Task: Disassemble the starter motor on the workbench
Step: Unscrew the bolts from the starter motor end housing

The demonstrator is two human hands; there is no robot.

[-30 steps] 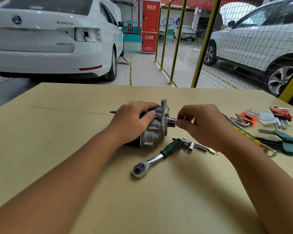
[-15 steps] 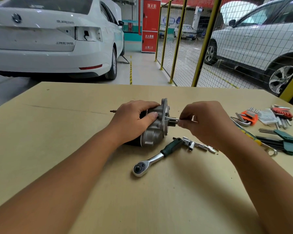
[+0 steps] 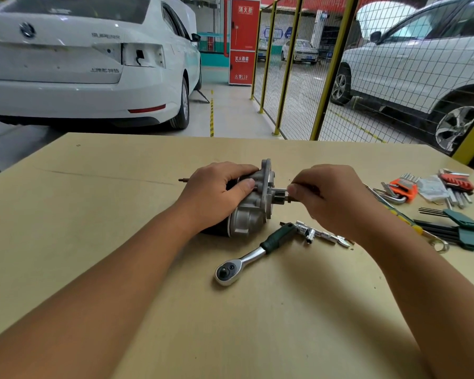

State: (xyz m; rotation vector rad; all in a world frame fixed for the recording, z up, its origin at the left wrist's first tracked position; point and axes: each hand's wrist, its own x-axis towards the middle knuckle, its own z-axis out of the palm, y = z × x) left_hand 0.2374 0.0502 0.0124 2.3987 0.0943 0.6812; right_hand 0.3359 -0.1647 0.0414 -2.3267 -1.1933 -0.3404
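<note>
The starter motor (image 3: pixel 253 207) lies on its side in the middle of the workbench (image 3: pixel 93 214), its silver nose housing and flange facing right and its dark body hidden under my palm. My left hand (image 3: pixel 216 196) grips the motor from above, thumb on the housing. A short shaft with the pinion (image 3: pixel 279 193) sticks out of the flange to the right. My right hand (image 3: pixel 331 198) pinches the outer end of that pinion shaft between thumb and fingertips. A thin stud (image 3: pixel 183 180) pokes out at the motor's left end.
A ratchet wrench (image 3: pixel 253 254) with a green grip lies just in front of the motor, a socket with extension bar (image 3: pixel 316 233) beside it. Hex key sets in orange (image 3: pixel 402 188), red (image 3: pixel 456 183) and green (image 3: pixel 460 228) holders lie at the right edge. A wire fence stands behind the bench.
My right hand has slid slightly along the pinion shaft and re-pinched its end. The left hand keeps the same hold on the motor, which has barely moved.
</note>
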